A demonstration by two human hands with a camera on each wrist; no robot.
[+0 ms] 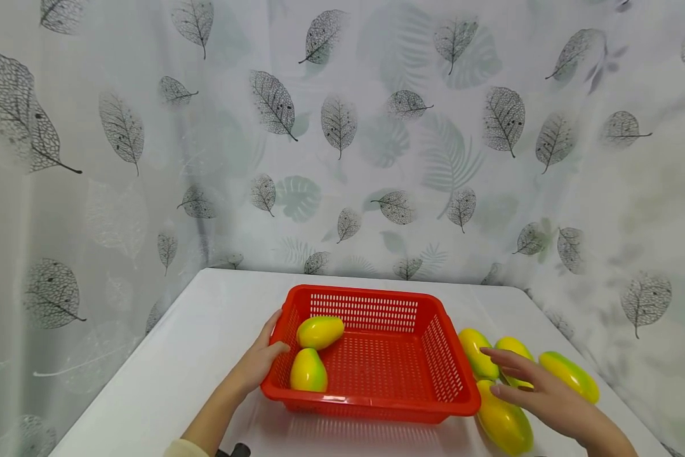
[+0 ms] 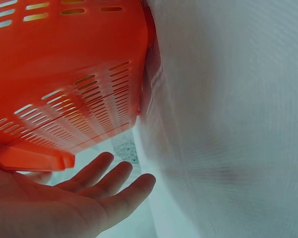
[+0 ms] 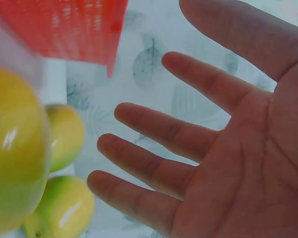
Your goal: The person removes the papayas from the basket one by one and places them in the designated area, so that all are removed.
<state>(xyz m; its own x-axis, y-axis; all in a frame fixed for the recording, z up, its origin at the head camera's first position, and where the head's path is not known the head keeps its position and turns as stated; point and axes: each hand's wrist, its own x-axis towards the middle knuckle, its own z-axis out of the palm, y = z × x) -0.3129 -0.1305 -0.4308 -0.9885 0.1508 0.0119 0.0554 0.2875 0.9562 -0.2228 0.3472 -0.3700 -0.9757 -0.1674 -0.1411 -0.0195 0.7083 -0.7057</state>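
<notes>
A red plastic basket (image 1: 371, 368) stands on the white table with two yellow-green mangoes (image 1: 320, 332) at its left side. My left hand (image 1: 260, 357) holds the basket's left rim, thumb over the edge; in the left wrist view its fingers (image 2: 116, 181) extend below the rim along the slotted outer wall. To the right of the basket lie several more mangoes (image 1: 505, 416). Over them hovers my right hand (image 1: 548, 393), its fingers spread and nothing in it. The right wrist view shows the bare palm (image 3: 238, 163) beside the mangoes (image 3: 15, 148).
The white table (image 1: 216, 317) reaches back to a leaf-patterned curtain (image 1: 342, 158), which also hangs along both sides. A small black object (image 1: 239, 450) shows at the bottom edge near the left forearm.
</notes>
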